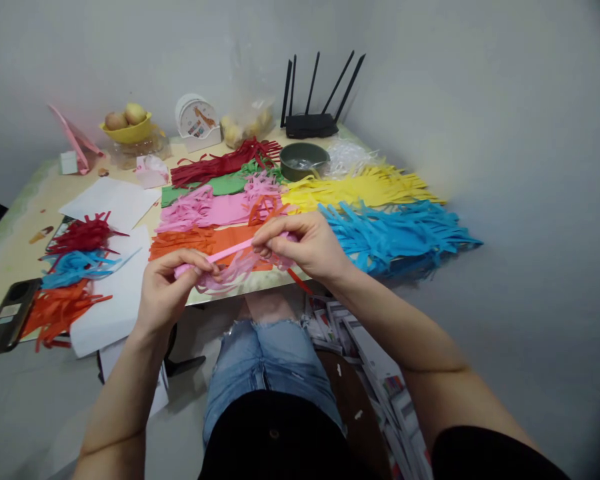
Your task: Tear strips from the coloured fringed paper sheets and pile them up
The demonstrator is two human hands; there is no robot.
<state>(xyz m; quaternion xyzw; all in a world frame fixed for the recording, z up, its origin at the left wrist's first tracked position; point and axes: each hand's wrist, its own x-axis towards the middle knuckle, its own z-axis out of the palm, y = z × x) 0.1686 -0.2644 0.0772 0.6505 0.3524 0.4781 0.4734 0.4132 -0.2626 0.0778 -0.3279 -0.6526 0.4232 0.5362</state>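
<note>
A pink fringed strip (233, 251) is stretched between my two hands at the table's front edge, its thin fringes hanging below. My left hand (173, 283) pinches its left end, fingers closed. Higher up, my right hand (303, 245) grips the other end, fingers also closed. Beneath and behind them lies orange fringed paper (185, 243). Further back are pink fringed paper (227, 210), green paper (225, 184) and dark red paper (217, 163). Yellow fringed paper (365, 190) and blue fringed paper (395, 233) lie to the right.
A green bowl (304, 162) and a black router (311, 125) stand at the back, near a yellow fruit bowl (130, 133). White sheets (113, 200), small red, blue and orange fringed bundles (63, 310) and a phone (11, 319) lie at left.
</note>
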